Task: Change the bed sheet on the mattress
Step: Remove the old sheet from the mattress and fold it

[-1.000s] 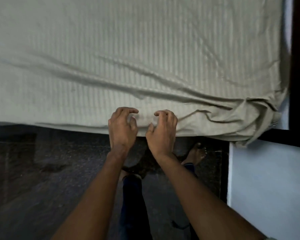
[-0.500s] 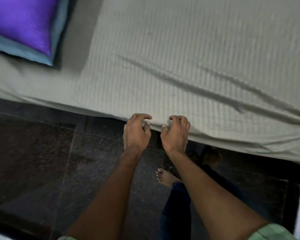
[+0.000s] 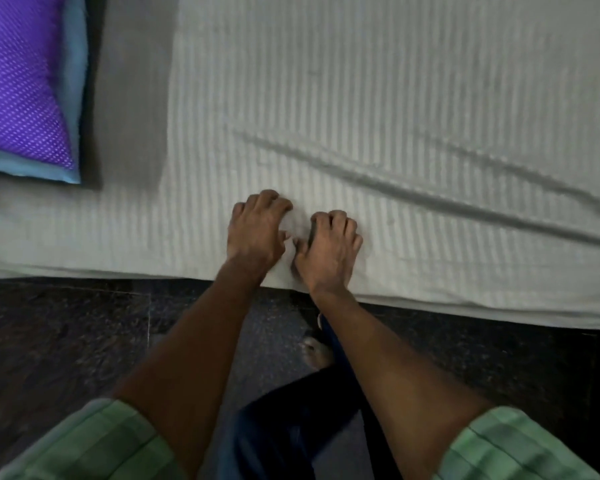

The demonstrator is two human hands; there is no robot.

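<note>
Hands [image 3: 291, 237] side by side — curled fingers [image 3: 269, 199] on sheet [image 3: 395, 98].

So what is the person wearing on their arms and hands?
The left hand and right hand are bare, with no gloves, rings or watch in view. The forearms are bare too. Each arm has a short green checked sleeve near the picture's bottom corners.
</note>
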